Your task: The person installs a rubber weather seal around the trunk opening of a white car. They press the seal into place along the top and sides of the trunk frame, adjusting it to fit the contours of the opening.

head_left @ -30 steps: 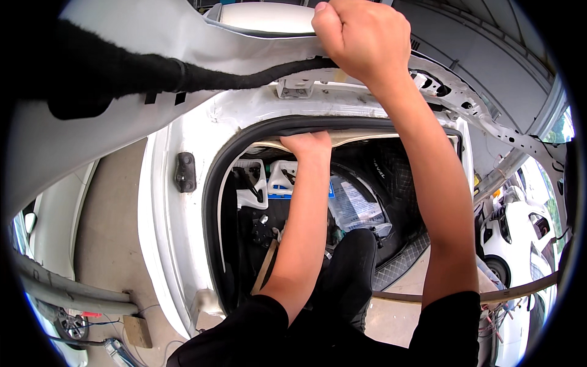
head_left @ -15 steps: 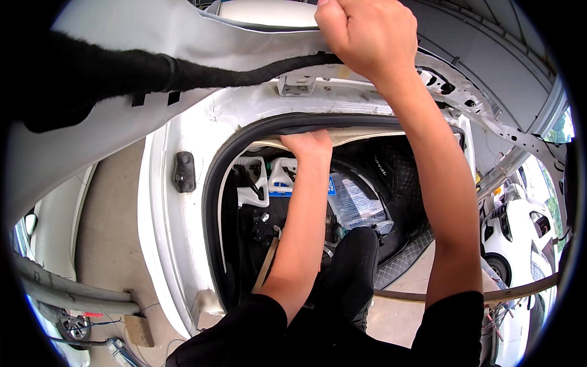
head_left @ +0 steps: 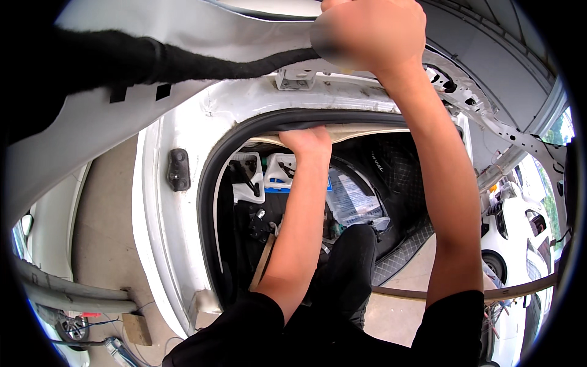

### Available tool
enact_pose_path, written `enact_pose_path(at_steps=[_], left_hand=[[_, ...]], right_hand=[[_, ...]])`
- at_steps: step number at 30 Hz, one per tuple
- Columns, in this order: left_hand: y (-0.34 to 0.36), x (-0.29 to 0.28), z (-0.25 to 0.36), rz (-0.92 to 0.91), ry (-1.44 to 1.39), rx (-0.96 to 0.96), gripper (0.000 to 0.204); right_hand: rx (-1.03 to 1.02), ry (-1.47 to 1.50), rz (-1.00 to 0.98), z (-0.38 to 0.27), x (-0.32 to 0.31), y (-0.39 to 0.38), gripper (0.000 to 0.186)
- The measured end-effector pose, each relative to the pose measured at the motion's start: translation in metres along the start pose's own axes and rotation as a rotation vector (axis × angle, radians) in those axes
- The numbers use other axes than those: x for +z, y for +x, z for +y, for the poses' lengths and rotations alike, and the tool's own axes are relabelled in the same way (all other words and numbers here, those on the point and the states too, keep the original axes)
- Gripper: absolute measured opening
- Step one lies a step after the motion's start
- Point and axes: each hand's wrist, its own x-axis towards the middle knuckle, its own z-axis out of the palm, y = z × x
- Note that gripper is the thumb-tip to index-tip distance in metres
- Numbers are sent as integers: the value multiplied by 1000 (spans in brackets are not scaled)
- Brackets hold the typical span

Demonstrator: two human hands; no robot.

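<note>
Black fabric-wrapped cable [head_left: 232,61], running from the upper left of the frame along the raised white lid [head_left: 202,24], is clenched in the right hand [head_left: 370,33] at top centre, while the left hand [head_left: 309,139] is curled onto the black rubber seal [head_left: 208,183] at centre.

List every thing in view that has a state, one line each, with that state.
Left hand: gripping the top of the black rubber seal, fingers curled over it.
Right hand: closed in a fist on the black fabric-wrapped cable, held high.
Black rubber seal: seated around the white car body opening.
Raised white hatch panel: open, overhead.
Black latch plate: fixed to the body, nothing engaged.
</note>
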Motion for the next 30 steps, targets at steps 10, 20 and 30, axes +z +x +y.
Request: enact_pose_path(at_steps=[10, 20, 30], left_hand=[[-2, 0, 3, 35, -15, -34, 48], [-2, -1, 2, 39, -15, -23, 47], [-4, -2, 4, 16, 5, -56, 46]], right_hand=[[14, -10, -15, 1, 1, -1, 30], [30, -12, -34, 2, 2, 0, 31], [18, -13, -15, 5, 5, -1, 31]])
